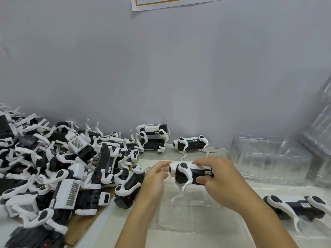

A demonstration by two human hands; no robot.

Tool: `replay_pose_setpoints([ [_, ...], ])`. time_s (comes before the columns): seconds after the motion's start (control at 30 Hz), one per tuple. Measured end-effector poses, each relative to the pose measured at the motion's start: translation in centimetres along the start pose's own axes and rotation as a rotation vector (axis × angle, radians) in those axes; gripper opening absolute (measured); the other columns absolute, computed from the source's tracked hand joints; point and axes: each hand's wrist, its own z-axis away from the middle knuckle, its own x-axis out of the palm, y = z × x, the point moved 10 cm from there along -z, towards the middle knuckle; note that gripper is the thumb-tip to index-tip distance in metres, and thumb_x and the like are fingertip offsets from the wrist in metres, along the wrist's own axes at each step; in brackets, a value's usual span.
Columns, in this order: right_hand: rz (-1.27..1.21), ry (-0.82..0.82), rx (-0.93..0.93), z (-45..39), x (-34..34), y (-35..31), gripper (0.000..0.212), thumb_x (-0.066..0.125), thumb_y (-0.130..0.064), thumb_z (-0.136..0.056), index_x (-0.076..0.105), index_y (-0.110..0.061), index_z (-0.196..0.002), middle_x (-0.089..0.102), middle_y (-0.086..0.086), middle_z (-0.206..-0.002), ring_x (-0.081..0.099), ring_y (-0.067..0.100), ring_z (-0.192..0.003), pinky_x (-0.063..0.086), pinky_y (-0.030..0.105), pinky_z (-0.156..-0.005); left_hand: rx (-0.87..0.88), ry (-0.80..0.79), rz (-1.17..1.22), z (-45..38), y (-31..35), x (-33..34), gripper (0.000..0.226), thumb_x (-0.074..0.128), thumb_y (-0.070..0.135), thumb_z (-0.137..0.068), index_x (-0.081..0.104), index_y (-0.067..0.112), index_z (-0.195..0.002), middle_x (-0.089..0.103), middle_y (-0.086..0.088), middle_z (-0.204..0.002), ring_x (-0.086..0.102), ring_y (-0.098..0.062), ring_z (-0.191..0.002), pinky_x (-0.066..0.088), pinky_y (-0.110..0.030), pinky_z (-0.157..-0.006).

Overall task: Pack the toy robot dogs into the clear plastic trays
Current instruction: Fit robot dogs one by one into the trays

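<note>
Glare and transparency make the clear plastic tray (186, 217) under the hands hard to read: its edges show only as faint highlights on the worktop (220, 151), and its compartments cannot be made out. Part of the held toy robot dog (189, 173) is covered by the right hand (218, 178), so its rear end is hidden, and the left hand's (155, 173) fingertips blur against the dog's white front. The stack of clear trays (270, 156) right of the held dog looks empty, though reflections leave this uncertain; a taller clear stack (320, 133) beyond it is cut off by the frame edge. A packed dog (295, 208) lies right of the held dog, low in the clear plastic, its far end cropped.

The held dog hangs just above the tray, its long axis running left to right, white front end toward the left hand, legs dangling down. The right hand grips its black body, fingers curled over the top and thumb on the near side; the left hand pinches the front end.

Left of the held dog a heap of dogs (59, 167) sprawls, tangled, with many hidden under others. Behind it stand a lone dog (192, 144) and two stacked dogs (154, 137) against the wall (161, 68).
</note>
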Motion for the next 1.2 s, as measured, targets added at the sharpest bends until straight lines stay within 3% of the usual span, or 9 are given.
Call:
replay_pose_setpoints([
  [0.13,0.063,-0.006,0.038,-0.1,0.4,0.4,0.024,0.064,-0.011,-0.087,0.069,-0.026,-0.106,0.062,-0.007,-0.106,0.047,0.019,-0.111,0.039,0.039,-0.096,-0.001,0.010,-0.023,0.2,0.2,-0.1,0.052,0.042,-0.003,-0.087,0.077,0.036,-0.087,0.070,0.003,-0.107,0.062,-0.025,-0.112,0.045,-0.052,-0.105],
  [0.27,0.165,-0.001,0.050,-0.2,0.9,0.5,0.024,0.061,-0.016,-0.089,0.067,-0.029,-0.107,0.057,-0.007,-0.104,0.043,0.021,-0.112,0.033,0.037,-0.086,0.023,0.001,-0.066,0.3,0.6,0.2,0.047,0.044,0.001,-0.089,0.075,0.037,-0.086,0.070,0.009,-0.098,0.062,-0.019,-0.106,0.044,-0.044,-0.102],
  [0.4,0.032,-0.038,0.066,-0.2,1.5,0.9,0.035,0.063,-0.013,-0.090,0.066,-0.032,-0.119,0.058,-0.006,-0.113,0.045,0.018,-0.116,0.037,0.040,-0.102,0.042,-0.027,-0.001,0.8,1.2,0.5,0.029,0.052,0.029,-0.073,0.075,0.033,-0.090,0.071,-0.002,-0.102,0.060,-0.027,-0.110,0.045,-0.046,-0.100],
  [0.47,0.032,-0.039,0.057,-0.2,1.5,1.0,0.035,0.063,-0.013,-0.090,0.067,-0.033,-0.118,0.058,-0.006,-0.111,0.046,0.018,-0.114,0.038,0.041,-0.101,0.055,-0.054,0.013,0.8,1.2,0.8,0.023,0.056,0.036,-0.080,0.074,0.034,-0.094,0.069,-0.003,-0.108,0.060,-0.028,-0.113,0.044,-0.046,-0.100],
  [0.6,0.057,-0.031,0.032,-0.3,1.5,0.7,0.027,0.062,-0.014,-0.089,0.068,-0.034,-0.107,0.057,-0.007,-0.100,0.047,0.020,-0.106,0.040,0.041,-0.096,0.038,-0.024,-0.011,0.1,0.4,0.6,0.019,0.057,0.028,-0.095,0.070,0.042,-0.100,0.068,0.005,-0.101,0.061,-0.016,-0.103,0.046,-0.038,-0.091],
  [0.7,0.081,-0.005,0.022,-0.2,1.5,0.7,0.025,0.060,-0.015,-0.090,0.067,-0.034,-0.105,0.054,-0.008,-0.097,0.045,0.018,-0.105,0.037,0.038,-0.095,-0.013,0.005,0.003,-0.2,-0.3,0.4,0.020,0.060,0.027,-0.095,0.065,0.033,-0.114,0.067,0.009,-0.109,0.058,-0.010,-0.111,0.043,-0.041,-0.104],
  [0.77,0.096,0.017,0.018,-0.2,1.6,0.7,0.026,0.059,-0.016,-0.091,0.066,-0.035,-0.107,0.054,-0.009,-0.099,0.043,0.018,-0.107,0.032,0.035,-0.093,-0.035,0.009,0.009,-0.4,-0.6,0.3,0.021,0.060,0.028,-0.095,0.064,0.029,-0.116,0.065,0.010,-0.115,0.057,-0.006,-0.111,0.042,-0.038,-0.102],
  [0.93,0.125,0.044,0.002,-0.4,1.8,0.7,0.022,0.058,-0.018,-0.090,0.065,-0.035,-0.102,0.053,-0.011,-0.095,0.039,0.016,-0.100,0.029,0.034,-0.086,-0.058,0.018,0.009,-0.6,-1.0,0.1,0.011,0.061,0.030,-0.095,0.067,0.030,-0.104,0.068,0.004,-0.109,0.060,-0.013,-0.106,0.044,-0.034,-0.088],
  [1.2,0.136,0.053,-0.011,-0.4,1.9,0.9,0.022,0.058,-0.016,-0.090,0.065,-0.034,-0.102,0.055,-0.010,-0.097,0.038,0.016,-0.100,0.027,0.033,-0.084,-0.037,0.036,0.004,-0.5,-0.9,0.0,0.011,0.062,0.031,-0.095,0.068,0.031,-0.105,0.071,0.007,-0.096,0.062,-0.015,-0.102,0.047,-0.038,-0.096],
])
